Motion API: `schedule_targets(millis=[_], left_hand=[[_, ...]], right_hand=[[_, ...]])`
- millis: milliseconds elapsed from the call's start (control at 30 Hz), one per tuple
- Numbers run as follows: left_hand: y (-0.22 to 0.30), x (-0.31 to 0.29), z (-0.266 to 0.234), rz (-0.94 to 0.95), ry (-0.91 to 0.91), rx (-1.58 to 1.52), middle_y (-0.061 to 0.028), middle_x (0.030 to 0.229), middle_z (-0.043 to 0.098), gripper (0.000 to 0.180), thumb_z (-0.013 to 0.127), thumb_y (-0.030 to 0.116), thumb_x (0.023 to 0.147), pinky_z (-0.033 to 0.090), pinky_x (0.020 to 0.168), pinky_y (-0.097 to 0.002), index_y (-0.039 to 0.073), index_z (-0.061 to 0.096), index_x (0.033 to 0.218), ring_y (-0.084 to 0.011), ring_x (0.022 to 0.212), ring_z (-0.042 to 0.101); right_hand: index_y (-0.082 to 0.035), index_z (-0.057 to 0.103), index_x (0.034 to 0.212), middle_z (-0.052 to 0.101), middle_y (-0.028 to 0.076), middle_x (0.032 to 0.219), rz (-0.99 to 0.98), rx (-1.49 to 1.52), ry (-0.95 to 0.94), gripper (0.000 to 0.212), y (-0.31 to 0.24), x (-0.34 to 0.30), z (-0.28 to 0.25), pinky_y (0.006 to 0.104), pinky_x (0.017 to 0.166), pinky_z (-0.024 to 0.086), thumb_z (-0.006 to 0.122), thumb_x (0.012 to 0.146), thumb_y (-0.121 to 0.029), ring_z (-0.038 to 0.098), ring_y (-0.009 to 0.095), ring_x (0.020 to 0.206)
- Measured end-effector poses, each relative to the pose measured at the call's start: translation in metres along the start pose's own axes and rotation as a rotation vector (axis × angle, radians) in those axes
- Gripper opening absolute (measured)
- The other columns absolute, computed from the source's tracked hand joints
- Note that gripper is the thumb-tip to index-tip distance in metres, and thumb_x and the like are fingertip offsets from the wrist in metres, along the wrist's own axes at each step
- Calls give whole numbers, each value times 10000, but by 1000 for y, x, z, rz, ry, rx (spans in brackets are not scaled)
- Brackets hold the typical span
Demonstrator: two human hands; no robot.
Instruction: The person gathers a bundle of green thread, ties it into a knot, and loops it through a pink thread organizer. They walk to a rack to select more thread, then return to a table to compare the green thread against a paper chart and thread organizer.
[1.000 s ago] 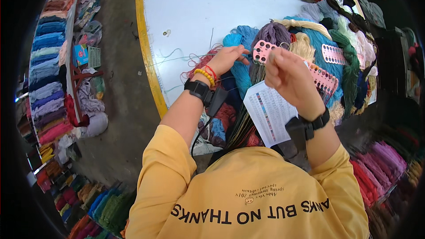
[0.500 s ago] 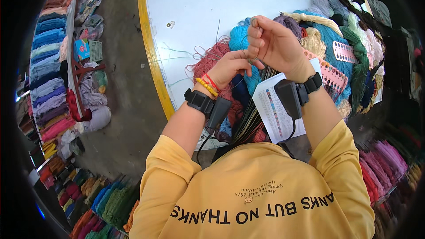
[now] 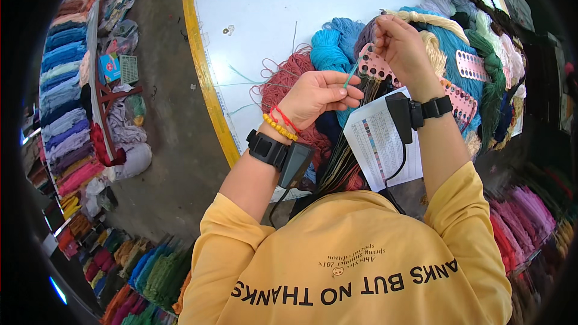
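Note:
My left hand (image 3: 319, 97) is closed in a pinch on a short teal yarn strand (image 3: 354, 73). The strand slants up toward my right hand (image 3: 398, 48), whose fingers are curled in a pinch around its far end, partly hidden. Below my hands hang dark yarn strands (image 3: 343, 159). Beside my left hand lies a tangled dusty-pink yarn heap (image 3: 283, 81), and bright blue yarn skeins (image 3: 328, 48) sit just beyond. A pink card with holes (image 3: 372, 63) shows between my hands. Under my right wrist lies a white printed sheet (image 3: 376, 138) with a coloured column.
The white table (image 3: 241, 0) has a yellow edge (image 3: 201, 60). More yarn skeins (image 3: 448, 45) and pink hole cards (image 3: 460, 105) crowd its right side. A shelf of coloured yarn (image 3: 63, 84) stands left; more yarn bundles (image 3: 521, 216) are at lower right.
My hands were close together and have moved apart, the right one going up and to the right. The teal strand and a pink card now show between them.

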State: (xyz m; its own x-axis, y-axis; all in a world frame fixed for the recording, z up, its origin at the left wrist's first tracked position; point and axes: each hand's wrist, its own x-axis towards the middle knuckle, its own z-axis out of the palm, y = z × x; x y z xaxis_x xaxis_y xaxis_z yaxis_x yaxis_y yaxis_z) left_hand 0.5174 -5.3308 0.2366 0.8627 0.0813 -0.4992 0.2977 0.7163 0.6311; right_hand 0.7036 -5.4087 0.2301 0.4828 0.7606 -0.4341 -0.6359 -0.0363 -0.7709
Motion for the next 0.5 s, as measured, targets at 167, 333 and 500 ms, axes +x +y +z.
schedule_targets(millis=[167,333,500], left_hand=[[2,0,2,4,32,39,-130,970,576,322,525,59,798,475,721,-244,-33,471,1102,-172,866,581],[4,0,4,-8,34,20,-143,1019,555,342,523,29,790,475,745,-251,-38,453,1118,-187,909,567],[3,1,5,-12,50,-1,-154,1050,540,350,517,8,786,473,762,-260,-43,446,1124,-192,939,554]], right_hand=[[-57,520,767,494,1,663,3,-94,68,115,4,3,1,215,517,399,526,803,-166,462,79,569],[-37,520,803,516,22,710,7,-97,62,136,7,5,-2,223,549,428,516,810,-172,500,103,619],[-21,512,846,545,55,787,2,-150,52,156,9,8,1,232,609,457,501,821,-175,545,133,703]])
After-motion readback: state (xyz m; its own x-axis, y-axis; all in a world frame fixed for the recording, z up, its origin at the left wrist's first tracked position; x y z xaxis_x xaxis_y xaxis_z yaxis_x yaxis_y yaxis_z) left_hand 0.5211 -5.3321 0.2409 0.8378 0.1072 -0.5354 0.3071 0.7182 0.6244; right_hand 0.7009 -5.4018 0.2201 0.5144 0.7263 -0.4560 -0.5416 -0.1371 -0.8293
